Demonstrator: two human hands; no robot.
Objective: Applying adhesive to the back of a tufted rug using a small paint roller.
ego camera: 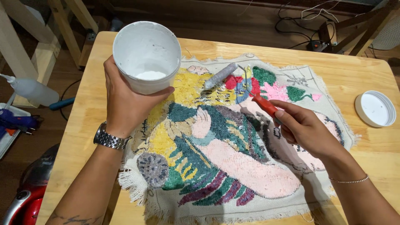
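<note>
White paste sits in the bottom of the round white plastic tub (146, 56) that the left hand (125, 104) grips by its side, fingers clamped round the wall, lifted above the pale wooden bench (354, 75). The right hand (302, 127) is closed on the red handle of a small paint roller (233, 79), whose grey sleeve rests on the upper part of the multicoloured tufted rug piece (216, 150), which lies flat on the bench with its frayed cloth border showing.

To roll well here, I would keep the sleeve flat on the yarn, press evenly, work in overlapping passes, and hold the tub level and close so reloading is short.

The round white lid (375, 109) lies near the bench's right edge, well apart from the rug. Left of the bench, a squeeze bottle (31, 91) and a blue tool (16, 121) are partly cut off. How much paste the sleeve carries is hard to make out, and the rug's lower edge runs out of view.
</note>
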